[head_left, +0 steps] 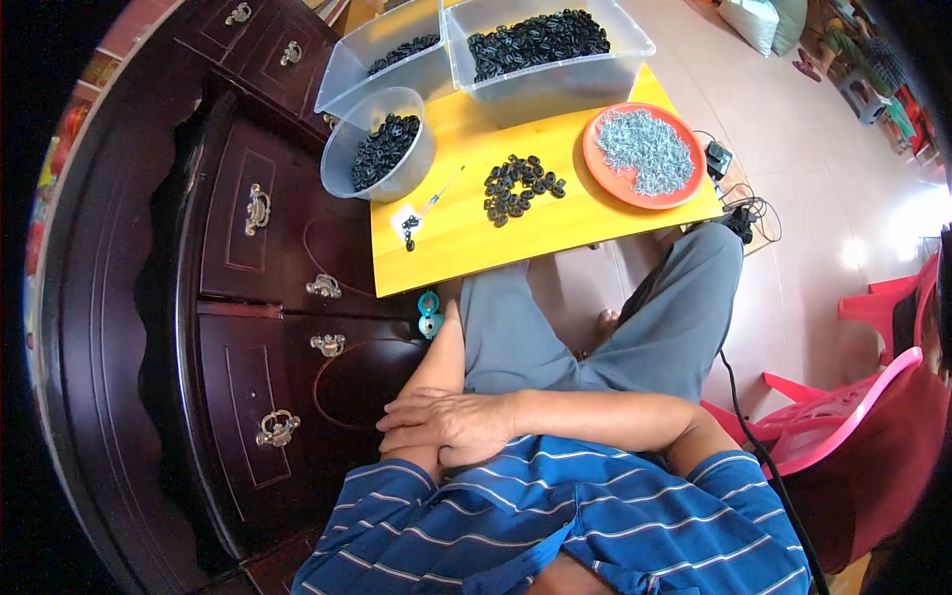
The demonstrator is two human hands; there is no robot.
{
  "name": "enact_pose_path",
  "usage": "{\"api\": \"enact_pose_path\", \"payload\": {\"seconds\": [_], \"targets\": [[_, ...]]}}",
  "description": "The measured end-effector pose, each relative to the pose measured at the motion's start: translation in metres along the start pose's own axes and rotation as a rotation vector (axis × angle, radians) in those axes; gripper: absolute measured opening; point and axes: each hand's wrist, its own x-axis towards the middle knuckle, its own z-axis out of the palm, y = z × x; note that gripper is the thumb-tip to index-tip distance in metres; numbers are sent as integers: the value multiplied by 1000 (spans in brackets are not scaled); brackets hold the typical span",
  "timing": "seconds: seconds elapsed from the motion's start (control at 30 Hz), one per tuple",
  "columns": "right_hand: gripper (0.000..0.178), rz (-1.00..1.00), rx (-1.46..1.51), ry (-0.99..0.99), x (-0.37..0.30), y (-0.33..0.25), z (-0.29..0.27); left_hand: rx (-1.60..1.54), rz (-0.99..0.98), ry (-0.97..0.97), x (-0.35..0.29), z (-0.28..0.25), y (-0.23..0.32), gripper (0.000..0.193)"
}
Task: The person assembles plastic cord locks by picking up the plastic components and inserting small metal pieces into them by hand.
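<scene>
My right hand (461, 424) lies across my left forearm, its fingers stretched out over the arm and holding nothing. My left forearm (441, 362) reaches forward along my left thigh. Near the table's front edge, by my left wrist, the left hand (452, 311) is mostly hidden, so its fingers do not show. Close to it is a small teal object (428, 314) with rounded parts, its kind unclear. On the yellow table (466, 260) sits a loose pile of small black oval pieces (517, 188). An orange-red plate (650, 204) of small silvery metal pieces (645, 151) stands at the right.
A round clear tub (342, 177) and two clear bins (550, 94) hold more black parts. A thin stick-like tool (442, 191) and a white slip (402, 218) lie at left. Dark wooden drawers (258, 297) flank my left; a pink chair (823, 421) and cables stand right.
</scene>
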Motion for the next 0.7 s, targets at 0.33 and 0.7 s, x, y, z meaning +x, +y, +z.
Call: {"api": "enact_pose_path", "payload": {"seconds": [0.33, 0.7], "targets": [[74, 51, 73, -108, 1, -1, -14, -144, 10, 115, 0, 8, 7, 25], [57, 351, -161, 133, -57, 69, -11, -299, -19, 243, -6, 15, 2, 22]]}}
